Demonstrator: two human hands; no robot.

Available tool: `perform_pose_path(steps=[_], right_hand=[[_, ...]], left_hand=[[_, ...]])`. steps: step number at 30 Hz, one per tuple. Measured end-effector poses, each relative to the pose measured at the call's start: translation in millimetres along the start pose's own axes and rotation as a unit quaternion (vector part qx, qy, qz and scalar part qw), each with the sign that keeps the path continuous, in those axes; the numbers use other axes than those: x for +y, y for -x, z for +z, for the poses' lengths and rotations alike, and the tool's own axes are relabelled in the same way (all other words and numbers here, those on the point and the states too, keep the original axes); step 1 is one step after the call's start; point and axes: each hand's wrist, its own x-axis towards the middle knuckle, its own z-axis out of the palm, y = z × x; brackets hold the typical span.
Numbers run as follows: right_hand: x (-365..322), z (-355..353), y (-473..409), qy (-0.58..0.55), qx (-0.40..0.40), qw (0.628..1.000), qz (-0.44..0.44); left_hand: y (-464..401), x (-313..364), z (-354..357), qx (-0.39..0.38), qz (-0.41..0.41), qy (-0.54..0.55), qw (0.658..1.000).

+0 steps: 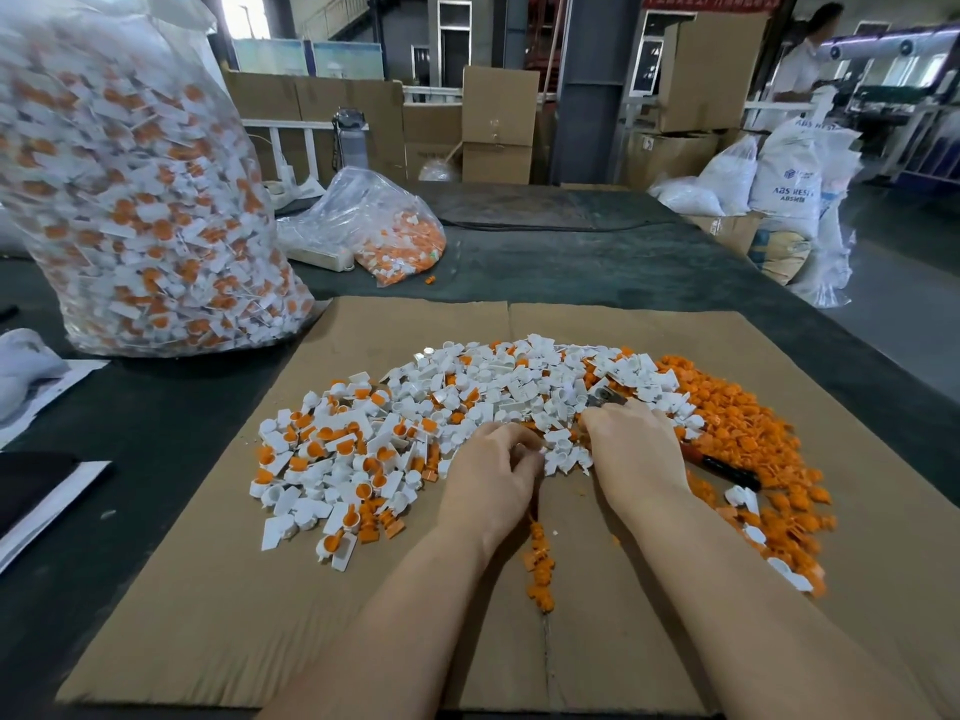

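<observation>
Forearms converge at the pile's near edge: left hand (493,475) curls against white parts (467,387), grip unclear; right hand (636,449) clasps pliers (605,396), tip aimed toward the bench's (597,262) far-left corner.

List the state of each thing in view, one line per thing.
left hand, fingers curled, pinching a small white part.
right hand, curled over a tool, metal tip showing beyond the fingers.
large bag, upright, full.
small bag, slumped, partly filled.
cardboard sheet, flat on the table.
white pieces, loose heap.
orange pieces, loose heap at the right.
</observation>
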Motion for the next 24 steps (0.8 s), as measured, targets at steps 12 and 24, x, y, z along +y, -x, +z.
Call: perform_pose_path(steps=[12, 24], right_hand=[[-14.1, 1.4, 19.4, -0.113, 0.069, 0.991, 0.006], [-23.5, 11.5, 43.8, -0.421, 0.17, 0.887, 0.078]], left_hand=[[-1.5, -2.4, 0.1, 0.035, -0.005, 0.026, 0.999], [1.4, -4.5, -3.7, 0.005, -0.039, 0.139, 0.99]])
